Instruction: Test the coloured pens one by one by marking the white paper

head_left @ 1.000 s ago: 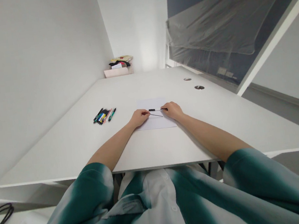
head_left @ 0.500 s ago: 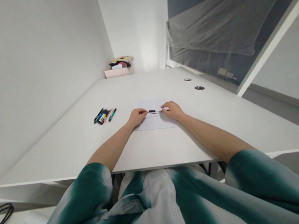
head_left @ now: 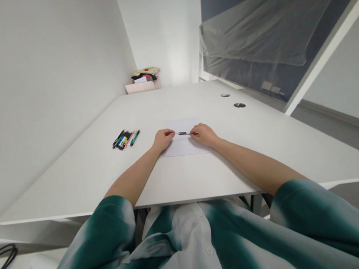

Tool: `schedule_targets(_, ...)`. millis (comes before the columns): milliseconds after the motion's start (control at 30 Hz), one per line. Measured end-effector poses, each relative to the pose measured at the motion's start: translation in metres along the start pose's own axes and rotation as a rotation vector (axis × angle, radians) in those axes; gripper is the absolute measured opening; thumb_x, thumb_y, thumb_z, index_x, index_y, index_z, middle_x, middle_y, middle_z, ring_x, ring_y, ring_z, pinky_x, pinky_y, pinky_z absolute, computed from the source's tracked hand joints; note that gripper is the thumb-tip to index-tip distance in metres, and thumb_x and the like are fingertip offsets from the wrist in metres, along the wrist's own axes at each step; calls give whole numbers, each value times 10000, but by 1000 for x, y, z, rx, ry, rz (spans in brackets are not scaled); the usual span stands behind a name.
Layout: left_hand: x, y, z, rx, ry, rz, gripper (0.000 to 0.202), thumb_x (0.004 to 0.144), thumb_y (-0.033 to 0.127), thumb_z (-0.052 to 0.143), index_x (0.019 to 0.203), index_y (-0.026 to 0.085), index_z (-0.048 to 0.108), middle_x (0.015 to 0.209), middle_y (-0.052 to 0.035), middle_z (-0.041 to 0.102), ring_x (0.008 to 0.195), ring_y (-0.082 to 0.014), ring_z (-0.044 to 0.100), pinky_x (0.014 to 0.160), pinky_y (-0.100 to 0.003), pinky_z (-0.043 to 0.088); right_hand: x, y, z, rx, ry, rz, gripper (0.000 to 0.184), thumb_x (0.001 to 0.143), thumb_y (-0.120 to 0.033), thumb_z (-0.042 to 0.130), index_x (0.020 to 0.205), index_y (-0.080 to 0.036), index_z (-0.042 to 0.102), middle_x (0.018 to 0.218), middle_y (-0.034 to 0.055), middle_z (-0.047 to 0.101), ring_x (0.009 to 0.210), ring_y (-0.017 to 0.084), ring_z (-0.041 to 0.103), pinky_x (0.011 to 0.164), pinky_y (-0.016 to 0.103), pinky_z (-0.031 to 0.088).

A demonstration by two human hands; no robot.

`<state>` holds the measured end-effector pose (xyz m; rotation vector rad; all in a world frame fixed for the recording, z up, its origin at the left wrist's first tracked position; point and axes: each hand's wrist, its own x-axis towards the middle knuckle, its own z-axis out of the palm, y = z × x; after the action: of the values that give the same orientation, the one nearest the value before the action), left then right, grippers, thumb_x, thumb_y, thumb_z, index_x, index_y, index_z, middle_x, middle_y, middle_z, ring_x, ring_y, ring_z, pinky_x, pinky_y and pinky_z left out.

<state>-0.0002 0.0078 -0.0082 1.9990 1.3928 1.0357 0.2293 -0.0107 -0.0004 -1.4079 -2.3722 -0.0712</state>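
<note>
A slim black pen (head_left: 183, 133) with a silver section lies level between my hands, just above a white sheet of paper (head_left: 184, 149). My left hand (head_left: 163, 139) pinches its left end, and my right hand (head_left: 203, 135) pinches its right end. Both hands rest over the upper part of the sheet. The fingers hide the pen's tips, and the fine detail of the pen is too small to make out.
Several coloured pens and markers (head_left: 125, 139) lie together on the white table (head_left: 73, 183) left of the paper. Two round grommets (head_left: 239, 105) sit in the table's right side. A box with cloth (head_left: 142, 83) stands beyond the far end.
My hands have moved closer together. The thin black rod seen apart below the pen body is no longer separate, and one slim pen now spans the gap between my fingers.
</note>
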Motion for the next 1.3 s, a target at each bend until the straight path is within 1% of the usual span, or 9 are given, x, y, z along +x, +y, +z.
schedule_targets(167,-1,0,-5,56,13,-63,221,785,233,598,904,139,759,937,-82,760,868,-200,677,868,-317,510,-1,4,1,-84,-34,91,292,889,-222,509,979,-179,784,982,108,726,951,239,592,838,310,412)
schedule_targets(300,-4,7,-4,142,-66,23,231,793,236,588,909,148,767,944,-75,763,884,-201,680,898,-313,501,-2,2,0,-93,-33,76,295,884,-222,516,994,-170,785,999,122,711,954,255,580,832,329,406)
schedule_targets(467,-9,19,1,182,-121,116,256,814,271,569,933,168,772,936,-55,767,880,-201,679,900,-314,497,-1,-6,2,21,35,-75,286,891,-283,575,1087,-166,746,973,112,698,951,238,568,862,328,392)
schedule_targets(633,-11,27,5,151,-172,160,276,823,283,562,963,165,767,954,-54,767,882,-196,678,900,-309,496,1,-15,5,80,50,-201,268,934,-277,536,1057,-174,751,972,108,698,927,219,567,865,323,387)
schedule_targets(833,-9,19,3,295,-127,108,279,848,274,554,1016,179,756,1010,-63,759,915,-206,675,909,-311,494,-1,-16,-1,-24,-21,-109,261,913,-239,542,1002,-174,778,989,118,706,944,239,570,854,328,388)
schedule_targets(967,-9,15,-1,464,-93,141,304,890,198,475,1057,172,727,1094,-89,735,1018,-223,654,973,-333,459,-1,-16,-4,-74,-66,-58,282,917,-240,528,1026,-173,779,1028,122,705,977,249,568,859,327,389)
schedule_targets(1067,-10,16,-2,538,-55,133,282,903,215,484,1092,170,688,1011,-95,741,960,-226,660,937,-335,463,-1,-17,-4,-83,-80,-53,283,917,-245,530,1030,-176,780,1023,124,706,985,253,568,855,326,388)
schedule_targets(1167,-11,19,-3,578,-69,109,220,897,268,525,1013,178,689,922,-91,733,899,-226,656,879,-321,470,-2,-18,-5,-89,-86,-50,279,916,-257,534,1019,-180,782,1002,121,708,980,252,572,841,322,389)
schedule_targets(1300,-11,17,-3,567,-109,136,175,871,261,553,917,176,700,950,-95,702,916,-230,637,888,-333,461,-3,-18,-6,-78,-49,-22,293,927,-271,511,995,-175,780,986,120,710,964,247,576,826,320,388)
